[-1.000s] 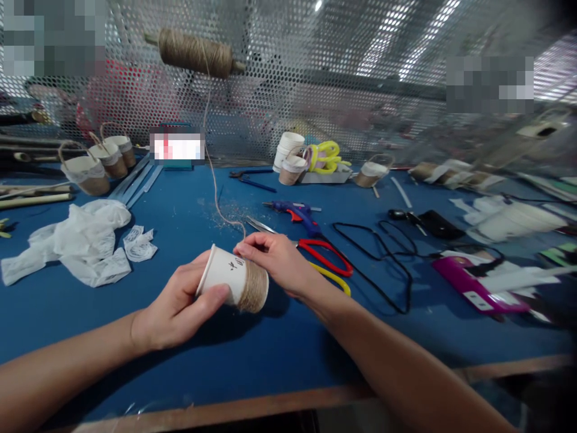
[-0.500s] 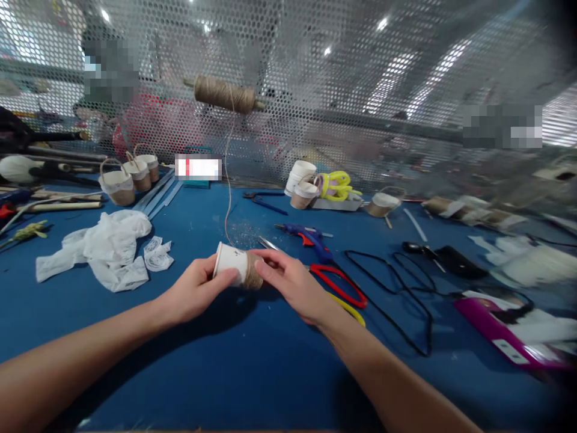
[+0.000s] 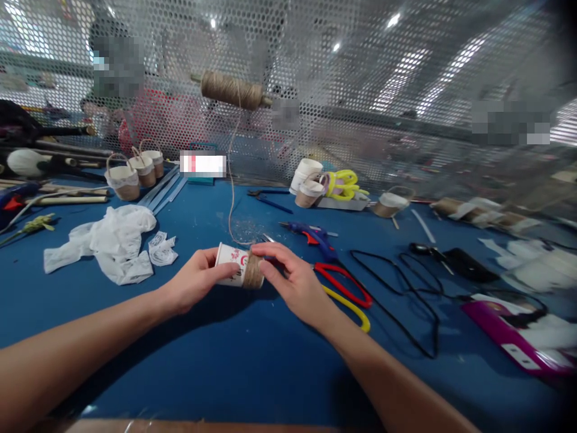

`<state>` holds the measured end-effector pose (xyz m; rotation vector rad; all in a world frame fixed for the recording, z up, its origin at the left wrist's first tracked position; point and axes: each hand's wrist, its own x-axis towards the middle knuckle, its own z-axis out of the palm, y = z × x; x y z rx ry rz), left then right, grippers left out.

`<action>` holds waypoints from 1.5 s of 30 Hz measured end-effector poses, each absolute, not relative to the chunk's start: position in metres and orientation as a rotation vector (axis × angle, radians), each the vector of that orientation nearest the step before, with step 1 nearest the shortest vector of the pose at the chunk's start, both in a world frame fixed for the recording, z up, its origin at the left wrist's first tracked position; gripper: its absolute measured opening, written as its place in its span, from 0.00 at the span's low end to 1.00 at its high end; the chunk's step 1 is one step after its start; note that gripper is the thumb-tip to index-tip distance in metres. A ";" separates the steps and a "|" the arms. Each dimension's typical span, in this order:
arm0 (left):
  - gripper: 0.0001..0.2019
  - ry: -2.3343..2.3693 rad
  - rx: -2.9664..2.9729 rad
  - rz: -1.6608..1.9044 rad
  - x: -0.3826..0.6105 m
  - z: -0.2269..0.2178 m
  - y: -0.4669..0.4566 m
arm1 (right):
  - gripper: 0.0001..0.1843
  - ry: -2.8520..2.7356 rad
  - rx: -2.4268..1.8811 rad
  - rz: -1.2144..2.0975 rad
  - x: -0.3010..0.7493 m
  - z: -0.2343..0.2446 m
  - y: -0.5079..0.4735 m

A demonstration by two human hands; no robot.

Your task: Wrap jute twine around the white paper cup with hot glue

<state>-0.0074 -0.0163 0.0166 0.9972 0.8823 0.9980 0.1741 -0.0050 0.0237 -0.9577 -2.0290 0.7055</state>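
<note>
My left hand [image 3: 193, 287] grips a white paper cup [image 3: 231, 269] lying on its side above the blue table [image 3: 252, 367]. The cup's bottom part is wrapped in brown twine [image 3: 253, 272]. My right hand [image 3: 295, 282] rests its fingers on the twine wrap, thumb and forefinger pressing the strand against it. A loose twine strand [image 3: 231, 180] runs up from the cup to a twine spool [image 3: 231, 90] hung on the mesh screen.
Red and yellow scissors [image 3: 345, 288] and a blue glue gun [image 3: 315, 234] lie just right of my hands, with a black cord [image 3: 406, 300] beyond. Crumpled white plastic [image 3: 108, 240] lies left. Finished twine baskets [image 3: 124, 180] and cups [image 3: 306, 180] stand at the back.
The view has lifted and pulled back, so my hands and the cup look farther away. The cup has been turned in my hands; red print now shows on it.
</note>
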 end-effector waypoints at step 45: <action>0.15 1.025 1.244 0.894 -0.003 0.015 -0.030 | 0.20 -2.193 -1.140 0.959 0.143 0.064 -0.018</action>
